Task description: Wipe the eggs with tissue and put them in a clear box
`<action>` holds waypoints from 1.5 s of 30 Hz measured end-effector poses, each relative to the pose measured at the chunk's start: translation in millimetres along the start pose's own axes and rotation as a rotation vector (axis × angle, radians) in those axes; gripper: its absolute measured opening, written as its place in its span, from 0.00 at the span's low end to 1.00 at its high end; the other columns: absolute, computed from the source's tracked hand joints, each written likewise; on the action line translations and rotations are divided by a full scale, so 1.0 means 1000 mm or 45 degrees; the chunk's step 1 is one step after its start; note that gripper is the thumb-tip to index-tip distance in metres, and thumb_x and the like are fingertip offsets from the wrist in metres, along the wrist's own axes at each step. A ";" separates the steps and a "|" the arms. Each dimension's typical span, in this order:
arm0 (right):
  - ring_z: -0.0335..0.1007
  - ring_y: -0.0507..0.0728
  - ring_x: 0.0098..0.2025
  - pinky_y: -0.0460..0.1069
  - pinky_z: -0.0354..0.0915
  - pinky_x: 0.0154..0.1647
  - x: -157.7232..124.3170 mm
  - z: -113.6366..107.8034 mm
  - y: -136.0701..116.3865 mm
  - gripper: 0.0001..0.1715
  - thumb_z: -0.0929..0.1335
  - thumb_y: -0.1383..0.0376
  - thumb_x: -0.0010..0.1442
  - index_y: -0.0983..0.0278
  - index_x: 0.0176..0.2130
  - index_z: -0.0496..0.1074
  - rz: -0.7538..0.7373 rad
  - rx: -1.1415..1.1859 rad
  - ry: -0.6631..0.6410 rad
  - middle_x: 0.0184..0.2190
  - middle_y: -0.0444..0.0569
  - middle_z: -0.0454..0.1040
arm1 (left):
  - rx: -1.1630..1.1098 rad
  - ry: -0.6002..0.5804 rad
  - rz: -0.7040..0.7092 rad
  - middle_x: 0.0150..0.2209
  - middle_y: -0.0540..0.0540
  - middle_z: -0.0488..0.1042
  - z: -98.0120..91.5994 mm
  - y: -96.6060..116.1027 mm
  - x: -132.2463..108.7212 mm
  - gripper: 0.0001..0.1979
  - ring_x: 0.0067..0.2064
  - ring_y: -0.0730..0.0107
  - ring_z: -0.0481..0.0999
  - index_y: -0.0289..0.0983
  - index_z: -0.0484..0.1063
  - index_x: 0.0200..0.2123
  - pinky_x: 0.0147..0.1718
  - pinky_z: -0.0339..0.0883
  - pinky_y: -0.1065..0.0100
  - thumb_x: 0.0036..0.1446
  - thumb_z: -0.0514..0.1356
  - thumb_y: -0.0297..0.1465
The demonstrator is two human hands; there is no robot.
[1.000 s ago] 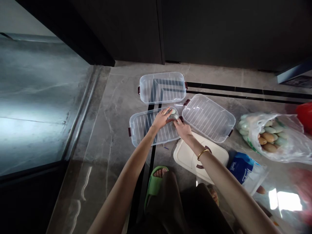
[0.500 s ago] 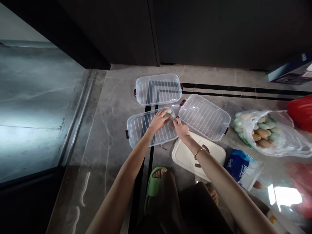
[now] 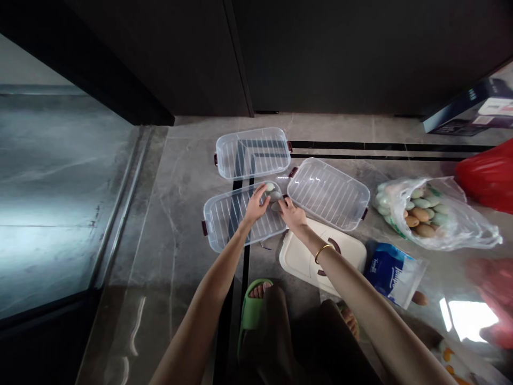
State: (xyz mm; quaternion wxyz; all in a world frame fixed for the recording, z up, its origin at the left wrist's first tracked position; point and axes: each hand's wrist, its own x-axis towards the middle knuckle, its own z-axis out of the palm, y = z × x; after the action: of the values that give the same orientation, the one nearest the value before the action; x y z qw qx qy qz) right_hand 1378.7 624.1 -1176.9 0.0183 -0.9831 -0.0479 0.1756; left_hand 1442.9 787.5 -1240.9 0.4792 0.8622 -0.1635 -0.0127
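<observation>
The left hand (image 3: 256,207), grip spread, is touching a pale egg (image 3: 270,186) in a clear container (image 3: 219,222); the right hand (image 3: 294,216) is overlapping one end, grip unclear.

The left hand (image 3: 255,207) spreads wider, its thumb drawn back from the right hand (image 3: 293,216), so the pale eggs (image 3: 270,187) show more fully (more of the dark box (image 3: 473,109) appears, too).
</observation>
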 end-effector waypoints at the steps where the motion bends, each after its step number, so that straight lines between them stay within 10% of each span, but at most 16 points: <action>1: 0.73 0.55 0.41 0.49 0.70 0.37 0.000 0.000 0.000 0.24 0.56 0.62 0.68 0.55 0.62 0.57 -0.004 0.005 -0.003 0.60 0.54 0.59 | -0.067 0.072 -0.070 0.61 0.37 0.66 0.003 -0.003 0.002 0.22 0.62 0.57 0.66 0.36 0.67 0.57 0.59 0.63 0.55 0.64 0.53 0.39; 14: 0.73 0.55 0.42 0.49 0.70 0.37 0.002 -0.003 0.003 0.22 0.56 0.62 0.69 0.56 0.60 0.59 -0.036 0.058 -0.019 0.60 0.54 0.60 | -0.121 0.080 -0.248 0.46 0.40 0.79 0.007 -0.010 0.027 0.18 0.44 0.61 0.80 0.36 0.74 0.49 0.48 0.74 0.56 0.57 0.64 0.37; 32: 0.74 0.55 0.44 0.47 0.70 0.40 -0.020 -0.011 0.011 0.26 0.63 0.58 0.65 0.57 0.61 0.61 0.094 0.448 0.150 0.57 0.53 0.66 | -0.162 0.134 -0.215 0.57 0.30 0.70 0.005 -0.006 0.008 0.27 0.55 0.58 0.75 0.34 0.60 0.57 0.51 0.72 0.53 0.60 0.59 0.42; 37: 0.74 0.53 0.43 0.45 0.67 0.46 -0.062 -0.018 0.087 0.14 0.65 0.59 0.62 0.61 0.45 0.74 0.373 0.870 0.426 0.43 0.48 0.77 | -0.068 0.341 -0.083 0.60 0.35 0.66 0.001 0.037 0.000 0.29 0.62 0.51 0.67 0.39 0.58 0.60 0.58 0.63 0.45 0.60 0.57 0.45; 45: 0.70 0.55 0.35 0.45 0.61 0.32 -0.133 -0.055 0.313 0.25 0.58 0.61 0.63 0.75 0.51 0.68 1.080 0.576 0.590 0.42 0.62 0.76 | -0.077 -0.288 0.402 0.53 0.45 0.73 0.055 0.172 0.018 0.14 0.56 0.61 0.72 0.42 0.71 0.49 0.58 0.65 0.55 0.65 0.52 0.37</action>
State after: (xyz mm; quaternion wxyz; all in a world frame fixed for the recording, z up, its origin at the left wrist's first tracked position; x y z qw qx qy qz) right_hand 1301.0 297.9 -1096.2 0.1674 -0.9006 0.3983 -0.0481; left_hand 1403.6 653.5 -1125.4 0.4797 0.8041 -0.3489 -0.0392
